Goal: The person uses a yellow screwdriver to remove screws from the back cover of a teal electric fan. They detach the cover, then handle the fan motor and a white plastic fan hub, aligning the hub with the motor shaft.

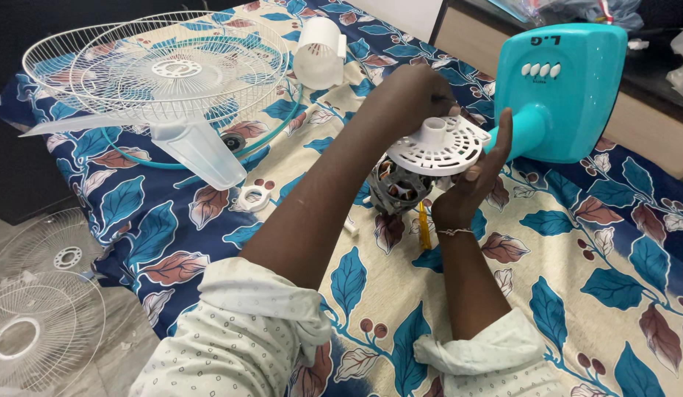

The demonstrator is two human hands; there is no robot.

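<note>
Both hands grip the fan motor [411, 173]: the left hand [415, 92] grasps its white front cover's far edge, the right hand [477, 180] clasps the near side, just beside the turquoise fan base [569, 95].

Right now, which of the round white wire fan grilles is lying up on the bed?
The big white wire fan grille at the top left lies on the flowered bedsheet; the other two grilles lie on the floor.

I see a bedsheet [576, 294] in cream, printed with blue and rust-brown leaves and small dark berries. The fan body [569, 88] is turquoise with white buttons. The motor cover [440, 147] is white over a dark, coppery motor [396, 187]. The wire guard [157, 66] is white, the blade [198, 151] translucent white. A yellow tool [424, 224] lies by my wrist. My sleeves [246, 331] are cream with fine dots.
</note>
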